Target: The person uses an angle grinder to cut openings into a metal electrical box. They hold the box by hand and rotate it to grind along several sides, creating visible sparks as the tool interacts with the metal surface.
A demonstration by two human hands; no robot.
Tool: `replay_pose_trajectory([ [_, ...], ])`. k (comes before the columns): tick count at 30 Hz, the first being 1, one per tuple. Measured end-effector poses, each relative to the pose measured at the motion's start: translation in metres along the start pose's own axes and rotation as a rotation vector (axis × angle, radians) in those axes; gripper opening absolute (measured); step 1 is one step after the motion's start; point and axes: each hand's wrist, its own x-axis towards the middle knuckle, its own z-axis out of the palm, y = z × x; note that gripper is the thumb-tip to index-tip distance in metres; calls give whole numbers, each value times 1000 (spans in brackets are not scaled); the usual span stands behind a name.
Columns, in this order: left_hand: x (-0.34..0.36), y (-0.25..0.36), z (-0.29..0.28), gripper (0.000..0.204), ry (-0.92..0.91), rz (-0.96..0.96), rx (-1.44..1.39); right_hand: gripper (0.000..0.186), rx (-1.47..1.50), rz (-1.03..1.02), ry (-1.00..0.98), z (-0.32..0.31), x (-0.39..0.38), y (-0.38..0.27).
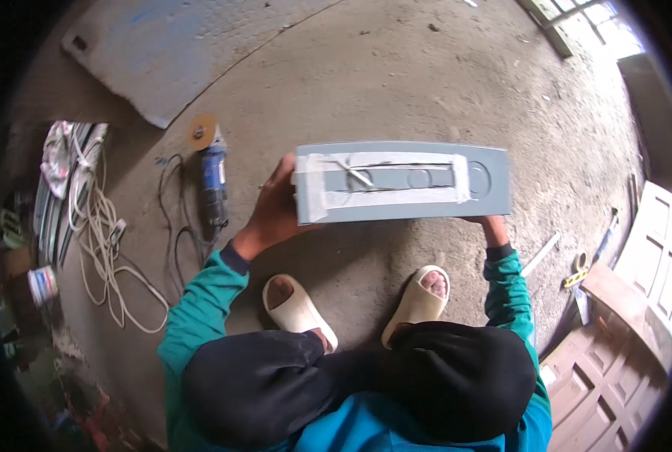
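Note:
Between my two hands I hold a grey metal box (494, 158) up off the floor, its narrow side facing me. Strips of white masking tape (396, 197) frame a long rectangle on that side, with dark lines along the inner edges. Round knockout marks show within and beside the taped area. My left hand (275, 215) grips the box's left end, with the fingers partly behind it. Under the lower right edge, my right hand (488, 224) supports the box; most of its fingers are hidden by it.
On the floor to the left lies a blue angle grinder (214, 177) with a tan disc, near a coiled pale cable (106, 256). A large worn board (170, 53) is at the far left. Wooden panels (607, 377), scissors (580, 264) and a handsaw (581, 305) lie at right.

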Motion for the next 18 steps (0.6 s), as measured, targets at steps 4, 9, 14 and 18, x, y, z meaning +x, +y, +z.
replay_pose_trajectory([
  [4, 0, 3, -9, 68, -33, 72, 74, 50, 15, -23, -2, 3, 6, -7],
  [9, 4, 11, -9, 74, 34, -7, -29, 50, 19, 18, 15, -1, -6, -1],
  [14, 2, 8, -9, 82, -25, -72, -68, 50, 18, 24, 16, 1, -4, -1],
  [18, 4, 12, -11, 78, 16, -19, 4, 50, 14, 25, 9, 1, -4, -2],
])
